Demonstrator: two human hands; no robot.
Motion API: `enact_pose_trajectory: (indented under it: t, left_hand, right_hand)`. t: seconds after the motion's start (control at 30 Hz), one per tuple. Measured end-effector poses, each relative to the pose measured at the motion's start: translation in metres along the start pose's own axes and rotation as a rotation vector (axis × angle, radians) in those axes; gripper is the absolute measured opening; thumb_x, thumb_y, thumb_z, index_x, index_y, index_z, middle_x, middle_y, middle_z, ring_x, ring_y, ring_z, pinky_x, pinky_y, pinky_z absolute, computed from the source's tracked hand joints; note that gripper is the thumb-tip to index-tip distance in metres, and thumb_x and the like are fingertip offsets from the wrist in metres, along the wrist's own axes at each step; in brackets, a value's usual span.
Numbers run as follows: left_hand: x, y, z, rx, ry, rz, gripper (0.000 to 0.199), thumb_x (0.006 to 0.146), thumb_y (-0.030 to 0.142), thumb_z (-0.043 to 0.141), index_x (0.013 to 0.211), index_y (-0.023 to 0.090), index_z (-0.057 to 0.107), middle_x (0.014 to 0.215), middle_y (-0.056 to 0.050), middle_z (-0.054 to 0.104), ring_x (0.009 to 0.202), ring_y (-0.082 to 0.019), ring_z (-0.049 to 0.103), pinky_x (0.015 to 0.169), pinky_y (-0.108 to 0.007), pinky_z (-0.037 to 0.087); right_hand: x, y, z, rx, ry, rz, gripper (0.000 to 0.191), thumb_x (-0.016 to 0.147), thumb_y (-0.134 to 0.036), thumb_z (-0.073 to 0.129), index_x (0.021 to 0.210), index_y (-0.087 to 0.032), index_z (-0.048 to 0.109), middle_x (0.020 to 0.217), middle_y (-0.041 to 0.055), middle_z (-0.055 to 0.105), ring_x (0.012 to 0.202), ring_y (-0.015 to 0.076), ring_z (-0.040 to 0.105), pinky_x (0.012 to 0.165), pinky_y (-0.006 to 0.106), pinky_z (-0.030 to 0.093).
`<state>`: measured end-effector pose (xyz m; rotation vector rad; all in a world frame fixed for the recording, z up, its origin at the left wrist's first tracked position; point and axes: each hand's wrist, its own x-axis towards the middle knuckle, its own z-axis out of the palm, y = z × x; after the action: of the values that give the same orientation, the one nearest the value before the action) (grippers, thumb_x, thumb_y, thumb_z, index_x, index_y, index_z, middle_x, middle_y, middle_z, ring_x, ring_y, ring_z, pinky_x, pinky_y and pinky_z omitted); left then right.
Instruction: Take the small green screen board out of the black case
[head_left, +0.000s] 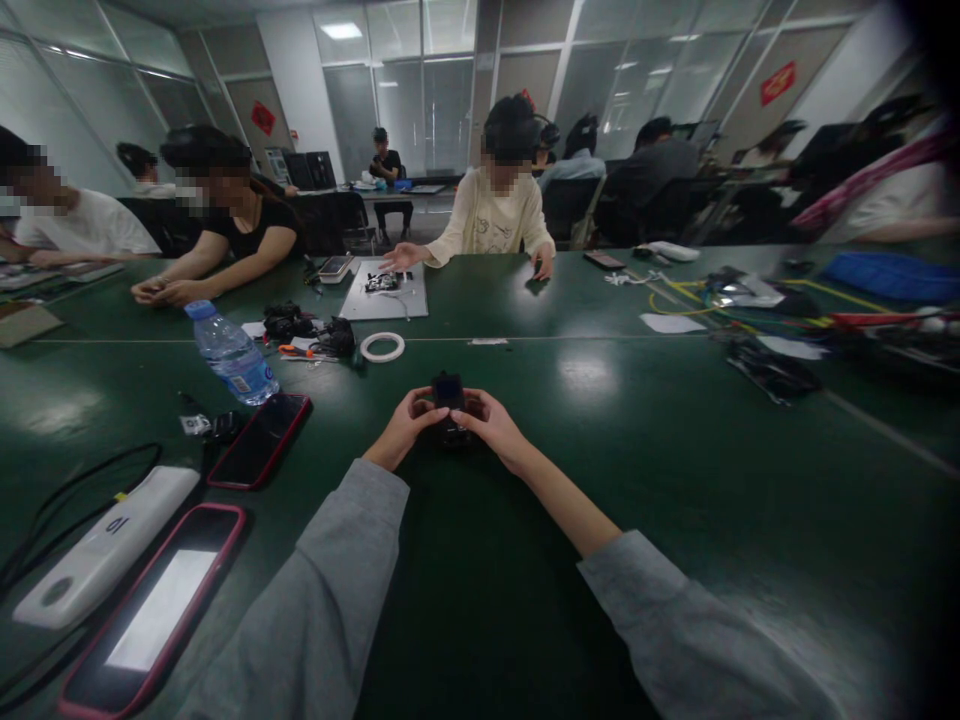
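Note:
A small black boxy device (448, 391) with a dark square face is held between both hands, just over the green table (480, 580). On its left side, the fingers of my left hand (403, 428) are closed around it, thumb towards the front. My right hand (495, 425) grips the opposite side in the same way, and the two thumbs nearly meet on the near face. The lower part of the device is dark and hard to make out against the table. Grey sleeves cover both forearms.
To my left are a water bottle (236, 355), a red-edged phone (260, 440), a pink-cased phone (232, 530) and a white handheld unit (112, 550) with black cables. A white ring (382, 347) lies ahead. Wires and a blue tray (892, 277) occupy the right; people sit opposite.

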<state>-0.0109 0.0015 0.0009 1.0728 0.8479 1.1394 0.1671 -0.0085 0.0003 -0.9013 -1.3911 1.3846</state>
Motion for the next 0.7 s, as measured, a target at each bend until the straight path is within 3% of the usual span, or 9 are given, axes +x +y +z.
enact_pose_trajectory:
  t: [0.7]
  left_hand:
    - [-0.006, 0.01, 0.004, -0.101, -0.032, -0.052, 0.053, 0.061, 0.023, 0.075, 0.108, 0.021, 0.05, 0.093, -0.002, 0.06, 0.091, -0.018, 0.058, 0.085, -0.034, 0.041]
  right_hand:
    - [0.0, 0.003, 0.001, -0.023, 0.0, 0.001, 0.06, 0.072, -0.041, 0.072, 0.12, -0.019, 0.044, 0.107, 0.0063, 0.054, 0.1, 0.0172, 0.053, 0.091, 0.034, 0.043]
